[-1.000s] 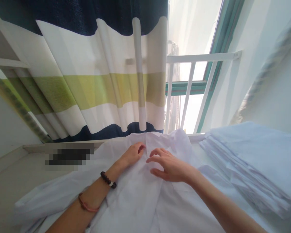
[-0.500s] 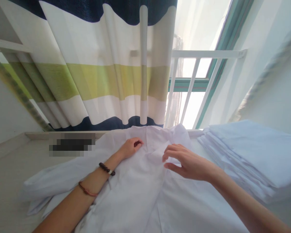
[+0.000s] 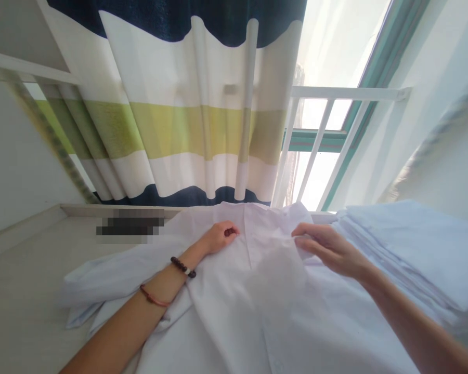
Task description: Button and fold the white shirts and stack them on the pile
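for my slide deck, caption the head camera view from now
Both hands, left and right, work on a white garment beside folded white fabric.

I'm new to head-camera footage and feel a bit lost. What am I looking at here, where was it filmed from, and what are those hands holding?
There is no machine here: these are a person's bare hands, filmed by one camera worn on their head, looking forward and down. White cloth, apparently a garment, lies spread over a pale surface. The right hand pinches a lifted part of it. The left hand rests on it; whether it grips is hard to tell. To the right is a folded white stack; a dark item at left is pixelated. Behind hangs a striped curtain.
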A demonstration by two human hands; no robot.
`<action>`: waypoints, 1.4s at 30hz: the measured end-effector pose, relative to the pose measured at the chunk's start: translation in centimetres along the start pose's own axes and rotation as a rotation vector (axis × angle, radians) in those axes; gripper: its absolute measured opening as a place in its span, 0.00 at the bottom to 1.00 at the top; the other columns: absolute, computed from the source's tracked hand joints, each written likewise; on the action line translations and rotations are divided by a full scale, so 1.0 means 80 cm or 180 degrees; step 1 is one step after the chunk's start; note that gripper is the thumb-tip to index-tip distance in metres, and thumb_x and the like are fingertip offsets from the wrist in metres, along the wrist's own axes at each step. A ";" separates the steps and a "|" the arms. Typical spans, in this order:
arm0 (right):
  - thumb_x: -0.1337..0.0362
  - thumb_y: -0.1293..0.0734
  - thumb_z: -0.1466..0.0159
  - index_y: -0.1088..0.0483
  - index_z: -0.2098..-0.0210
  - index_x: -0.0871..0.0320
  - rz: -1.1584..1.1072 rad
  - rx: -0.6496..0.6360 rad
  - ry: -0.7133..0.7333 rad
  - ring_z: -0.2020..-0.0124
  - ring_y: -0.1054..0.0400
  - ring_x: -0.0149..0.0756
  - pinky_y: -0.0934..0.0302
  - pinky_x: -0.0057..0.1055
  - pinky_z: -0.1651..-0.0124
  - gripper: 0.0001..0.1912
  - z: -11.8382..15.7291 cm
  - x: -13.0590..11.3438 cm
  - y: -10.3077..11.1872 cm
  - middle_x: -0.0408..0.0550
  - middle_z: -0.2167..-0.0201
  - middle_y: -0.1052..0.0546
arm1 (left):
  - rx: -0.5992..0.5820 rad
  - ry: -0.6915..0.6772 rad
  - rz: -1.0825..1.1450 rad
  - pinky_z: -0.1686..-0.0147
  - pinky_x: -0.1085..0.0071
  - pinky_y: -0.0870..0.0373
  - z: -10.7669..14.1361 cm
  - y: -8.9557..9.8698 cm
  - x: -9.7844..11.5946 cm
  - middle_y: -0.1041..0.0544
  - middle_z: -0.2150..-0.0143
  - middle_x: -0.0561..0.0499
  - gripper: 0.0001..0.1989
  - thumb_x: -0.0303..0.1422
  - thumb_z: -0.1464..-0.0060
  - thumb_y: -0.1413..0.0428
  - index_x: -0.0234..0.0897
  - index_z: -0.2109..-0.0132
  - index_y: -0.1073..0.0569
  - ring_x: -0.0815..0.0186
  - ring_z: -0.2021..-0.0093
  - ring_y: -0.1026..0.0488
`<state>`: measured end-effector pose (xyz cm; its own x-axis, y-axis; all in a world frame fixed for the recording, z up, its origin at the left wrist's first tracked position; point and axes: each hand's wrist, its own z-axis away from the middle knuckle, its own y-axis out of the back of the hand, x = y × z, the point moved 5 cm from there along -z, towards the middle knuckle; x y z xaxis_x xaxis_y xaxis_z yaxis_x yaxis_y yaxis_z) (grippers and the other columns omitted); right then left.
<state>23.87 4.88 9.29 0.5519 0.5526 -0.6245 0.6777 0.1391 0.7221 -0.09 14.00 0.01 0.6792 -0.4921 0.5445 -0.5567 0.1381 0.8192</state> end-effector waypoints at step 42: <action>0.64 0.46 0.32 0.30 0.71 0.58 0.1985 -0.0614 -0.0890 0.71 0.27 0.43 0.64 0.34 0.74 0.17 -0.039 0.028 -0.168 0.52 0.74 0.22 | 0.0627 0.1438 0.1497 0.59 0.61 0.27 -0.080 -0.031 -0.021 0.28 0.51 0.45 0.15 0.36 0.38 0.47 0.33 0.48 0.32 0.62 0.57 0.27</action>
<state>14.46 6.83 -0.91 0.9306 0.3487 -0.1118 0.1108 0.0228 0.9936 3.20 19.99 -1.76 0.4529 -0.0049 0.8915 -0.8892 0.0694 0.4521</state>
